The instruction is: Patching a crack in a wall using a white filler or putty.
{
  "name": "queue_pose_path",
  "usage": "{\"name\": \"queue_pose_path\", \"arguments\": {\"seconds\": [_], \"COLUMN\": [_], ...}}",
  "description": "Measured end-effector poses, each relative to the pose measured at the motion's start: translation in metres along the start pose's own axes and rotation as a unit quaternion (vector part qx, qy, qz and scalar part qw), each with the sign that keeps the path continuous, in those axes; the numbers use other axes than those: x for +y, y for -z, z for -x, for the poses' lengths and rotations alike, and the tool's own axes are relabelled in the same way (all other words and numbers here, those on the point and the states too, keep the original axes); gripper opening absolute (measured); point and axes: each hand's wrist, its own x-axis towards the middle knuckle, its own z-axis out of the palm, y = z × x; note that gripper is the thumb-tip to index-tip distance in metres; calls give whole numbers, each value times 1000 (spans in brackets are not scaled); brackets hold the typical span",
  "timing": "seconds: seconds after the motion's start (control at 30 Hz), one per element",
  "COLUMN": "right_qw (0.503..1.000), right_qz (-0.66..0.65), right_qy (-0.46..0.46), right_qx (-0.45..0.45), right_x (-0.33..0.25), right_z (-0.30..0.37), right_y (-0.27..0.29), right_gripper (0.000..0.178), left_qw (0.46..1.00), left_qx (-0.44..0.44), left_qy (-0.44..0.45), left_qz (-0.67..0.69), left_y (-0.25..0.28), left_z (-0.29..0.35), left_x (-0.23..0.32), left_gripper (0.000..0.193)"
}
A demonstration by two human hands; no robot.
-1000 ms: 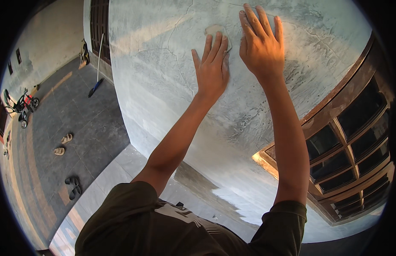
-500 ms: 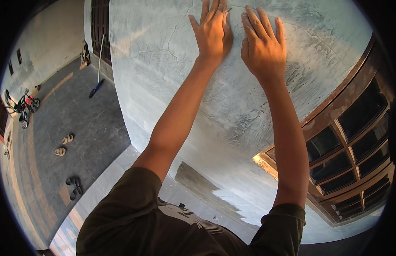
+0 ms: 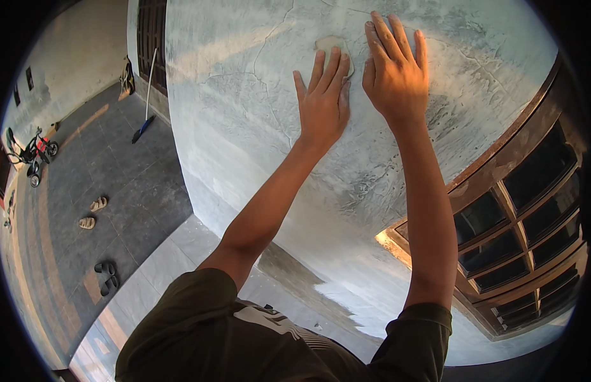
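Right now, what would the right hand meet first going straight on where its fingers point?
For the right hand, the way looks free along the grey wall to the picture's upper edge, though contact with the wall is unclear.

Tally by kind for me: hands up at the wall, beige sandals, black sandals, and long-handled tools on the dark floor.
Left hand and right hand: 2
Beige sandals: 2
Black sandals: 2
Long-handled tool with blue end: 1
Total: 7
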Motion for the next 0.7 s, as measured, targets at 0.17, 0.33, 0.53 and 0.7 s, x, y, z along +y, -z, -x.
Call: {"name": "queue_pose_path", "arguments": {"seconds": [0.17, 0.33, 0.53, 0.7], "right_qw": [1000, 999, 1000, 1000], "right_qz": [-7, -19, -1, 2], "right_qy": [4, 11, 0, 9], "right_qx": [13, 29, 6, 18], "right_x": [2, 2, -1, 2], "right_z": [-3, -1, -4, 0], "right_y": [-1, -3, 1, -1], "right_gripper": [41, 41, 40, 40], "left_qw": [995, 999, 993, 1000], "left_qx": [70, 34, 73, 8], "left_qy": [-67, -28, -91, -20], "left_qz": [18, -3, 0, -17], "left_y": [-4, -3, -2, 0], "left_z": [-77, -3, -81, -10], "left_x": [-9, -4, -12, -5], "left_gripper": [44, 44, 50, 51]}}
